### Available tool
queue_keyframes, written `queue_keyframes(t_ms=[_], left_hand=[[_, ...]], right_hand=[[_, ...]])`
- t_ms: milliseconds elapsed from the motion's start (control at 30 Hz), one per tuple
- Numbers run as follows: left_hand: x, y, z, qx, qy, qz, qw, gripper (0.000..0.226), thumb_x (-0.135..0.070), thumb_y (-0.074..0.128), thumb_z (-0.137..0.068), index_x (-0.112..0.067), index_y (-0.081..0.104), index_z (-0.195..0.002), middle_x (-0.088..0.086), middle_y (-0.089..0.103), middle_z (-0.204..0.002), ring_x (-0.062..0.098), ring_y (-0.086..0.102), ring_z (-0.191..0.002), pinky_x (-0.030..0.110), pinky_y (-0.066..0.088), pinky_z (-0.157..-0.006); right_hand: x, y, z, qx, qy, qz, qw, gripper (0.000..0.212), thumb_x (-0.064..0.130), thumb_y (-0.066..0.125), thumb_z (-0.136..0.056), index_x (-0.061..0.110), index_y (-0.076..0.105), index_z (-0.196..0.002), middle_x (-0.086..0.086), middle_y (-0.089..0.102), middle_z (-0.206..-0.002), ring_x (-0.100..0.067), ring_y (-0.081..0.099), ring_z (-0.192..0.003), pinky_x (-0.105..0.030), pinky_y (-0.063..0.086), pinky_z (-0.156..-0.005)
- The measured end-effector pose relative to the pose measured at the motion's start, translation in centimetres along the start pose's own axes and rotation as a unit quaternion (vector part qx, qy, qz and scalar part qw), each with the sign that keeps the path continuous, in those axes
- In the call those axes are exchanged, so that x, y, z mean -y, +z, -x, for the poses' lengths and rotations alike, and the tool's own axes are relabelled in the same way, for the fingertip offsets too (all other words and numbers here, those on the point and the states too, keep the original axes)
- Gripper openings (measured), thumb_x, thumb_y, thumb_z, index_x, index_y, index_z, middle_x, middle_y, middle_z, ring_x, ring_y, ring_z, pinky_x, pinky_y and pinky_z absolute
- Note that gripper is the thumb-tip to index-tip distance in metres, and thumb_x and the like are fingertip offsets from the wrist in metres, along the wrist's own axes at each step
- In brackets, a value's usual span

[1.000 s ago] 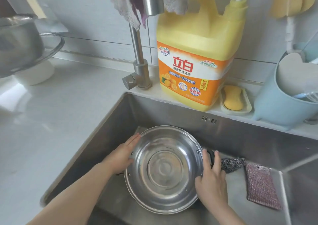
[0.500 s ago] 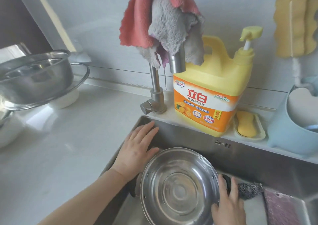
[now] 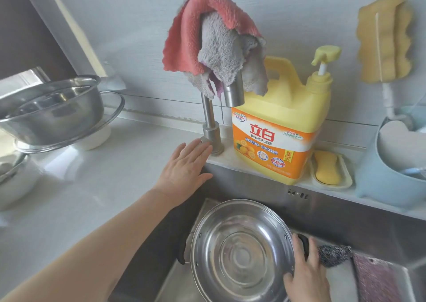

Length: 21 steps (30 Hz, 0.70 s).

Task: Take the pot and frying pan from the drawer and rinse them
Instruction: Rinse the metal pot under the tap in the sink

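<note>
your left hand is flat, fingers straight, fingertips touching the tap base. your right hand curls round the black handle of the pot, which sits in the sink.

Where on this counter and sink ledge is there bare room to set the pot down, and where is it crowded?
Bare white counter lies between the stacked steel bowls and the sink, under the left hand reaching for the faucet. The back ledge is crowded: detergent jug, soap dish, blue holder. The right hand holds the pot in the sink.
</note>
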<state>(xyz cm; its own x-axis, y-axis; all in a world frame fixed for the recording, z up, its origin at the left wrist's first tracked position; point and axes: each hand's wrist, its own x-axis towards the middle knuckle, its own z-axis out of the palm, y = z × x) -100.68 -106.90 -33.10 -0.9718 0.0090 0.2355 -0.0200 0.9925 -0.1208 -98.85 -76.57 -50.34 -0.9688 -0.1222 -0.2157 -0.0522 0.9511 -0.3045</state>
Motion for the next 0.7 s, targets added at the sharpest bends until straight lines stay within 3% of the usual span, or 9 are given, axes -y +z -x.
queue_keyframes(t_ms=[67,233,500,700], left_hand=[[0.0,-0.2,0.0,0.0,-0.004,0.0,1.0,0.066,-0.047,0.046,-0.095,-0.02,0.023,-0.151,-0.004,0.023,-0.157,0.016,0.008,-0.147,0.031,-0.008,-0.115],[0.1,-0.3,0.3,-0.001,-0.006,-0.005,1.0,0.065,-0.048,0.045,-0.095,-0.023,0.022,-0.151,-0.006,0.023,-0.157,0.013,0.009,-0.147,0.03,-0.01,-0.114],[1.2,-0.1,0.2,-0.007,0.018,-0.004,1.0,0.06,-0.045,0.047,-0.094,-0.024,0.031,-0.148,-0.008,0.034,-0.152,0.008,0.013,-0.143,0.034,0.001,-0.117],[2.2,-0.5,0.0,-0.016,0.052,-0.024,0.998,0.051,-0.039,0.025,-0.097,-0.022,0.043,-0.142,-0.004,0.047,-0.144,0.011,0.023,-0.137,0.035,0.009,-0.113]], right_hand=[[-0.1,-0.2,-0.1,-0.011,-0.011,0.011,1.0,0.094,0.034,0.053,-0.076,0.039,-0.008,-0.146,-0.002,-0.008,-0.157,-0.022,0.049,-0.115,-0.026,0.046,-0.085],[-0.2,-0.2,-0.2,-0.001,-0.02,0.02,1.0,0.092,0.032,0.052,-0.077,0.038,-0.009,-0.146,-0.004,-0.011,-0.156,-0.022,0.048,-0.118,-0.027,0.047,-0.088],[-0.6,0.7,-0.3,-0.009,-0.015,-0.004,1.0,0.09,0.023,0.053,-0.073,0.036,0.007,-0.149,-0.007,-0.002,-0.158,-0.026,0.052,-0.103,-0.03,0.047,-0.08],[-1.1,0.9,-0.4,-0.004,-0.028,-0.006,1.0,0.087,0.025,0.051,-0.079,0.036,-0.001,-0.147,-0.007,-0.012,-0.155,-0.025,0.047,-0.109,-0.03,0.046,-0.083]])
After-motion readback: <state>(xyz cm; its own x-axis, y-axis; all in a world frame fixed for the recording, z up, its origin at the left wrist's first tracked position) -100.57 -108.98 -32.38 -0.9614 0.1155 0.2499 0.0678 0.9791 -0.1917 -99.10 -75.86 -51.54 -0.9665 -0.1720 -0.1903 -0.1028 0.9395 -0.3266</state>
